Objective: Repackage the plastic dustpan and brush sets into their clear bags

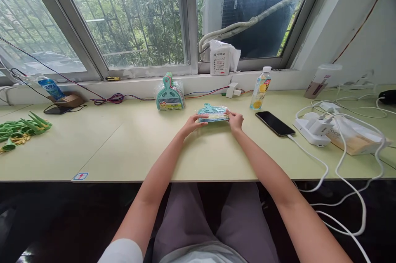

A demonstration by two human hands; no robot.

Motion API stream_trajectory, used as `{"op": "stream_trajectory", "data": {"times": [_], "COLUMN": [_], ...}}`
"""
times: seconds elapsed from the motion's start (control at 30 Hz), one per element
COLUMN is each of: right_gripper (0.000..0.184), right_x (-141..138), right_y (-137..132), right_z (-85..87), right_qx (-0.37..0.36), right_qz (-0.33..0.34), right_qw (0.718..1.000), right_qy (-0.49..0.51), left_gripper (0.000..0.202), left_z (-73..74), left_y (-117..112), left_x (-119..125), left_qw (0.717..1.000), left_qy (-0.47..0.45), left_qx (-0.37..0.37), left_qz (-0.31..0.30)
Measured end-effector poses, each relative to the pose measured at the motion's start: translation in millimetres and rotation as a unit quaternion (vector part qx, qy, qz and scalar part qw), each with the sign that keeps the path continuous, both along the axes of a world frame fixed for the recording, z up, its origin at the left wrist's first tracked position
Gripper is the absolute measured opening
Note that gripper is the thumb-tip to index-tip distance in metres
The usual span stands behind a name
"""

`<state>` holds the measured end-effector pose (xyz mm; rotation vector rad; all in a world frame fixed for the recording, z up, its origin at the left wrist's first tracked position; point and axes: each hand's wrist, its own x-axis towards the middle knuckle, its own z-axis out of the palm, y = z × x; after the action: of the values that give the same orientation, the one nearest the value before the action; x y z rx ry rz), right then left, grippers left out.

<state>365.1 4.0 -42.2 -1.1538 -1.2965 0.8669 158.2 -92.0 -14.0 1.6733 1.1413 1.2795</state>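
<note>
A small teal dustpan-and-brush set (213,113) in clear plastic wrap is between my hands, low over the pale table and tilted back. My left hand (192,126) grips its left end, fingers over the front of the wrap. At the right end, my right hand (235,121) pinches the package's edge. Behind it, against the window ledge, a stack of similar wrapped dustpan sets (169,94) stands upright with handles up.
To the right are a drink bottle (260,88), a black phone (275,123) on a white cable, and a white power strip (314,127) with tangled cords. Green artificial stems (21,130) lie at far left. A coiled wire bundle (113,98) runs along the back edge.
</note>
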Motion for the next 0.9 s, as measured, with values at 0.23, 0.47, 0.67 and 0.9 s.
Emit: {"op": "stream_trajectory", "data": {"times": [0.23, 0.47, 0.67, 0.9], "right_gripper": [0.041, 0.032, 0.076, 0.071], "right_x": [7.1, 0.8, -6.3, -1.4], "right_y": [5.6, 3.6, 0.7, 0.9], "right_z": [3.3, -2.0, 4.0, 10.4], "right_qx": [-0.060, -0.085, -0.097, -0.085], "right_qz": [0.189, 0.182, 0.125, 0.115], "right_qw": [0.978, 0.979, 0.987, 0.989], "right_qy": [0.059, 0.036, 0.018, 0.025], "left_gripper": [0.038, 0.096, 0.114, 0.052], "left_z": [-6.8, -11.6, -12.0, -12.0], "left_y": [9.8, 13.6, 19.5, 21.5], "left_x": [-5.4, -4.8, -13.7, -22.7], "left_qw": [0.990, 0.953, 0.914, 0.964], "left_qy": [-0.082, -0.175, -0.209, -0.072], "left_qx": [-0.031, -0.091, -0.210, -0.117], "left_qz": [0.107, 0.229, 0.276, 0.228]}}
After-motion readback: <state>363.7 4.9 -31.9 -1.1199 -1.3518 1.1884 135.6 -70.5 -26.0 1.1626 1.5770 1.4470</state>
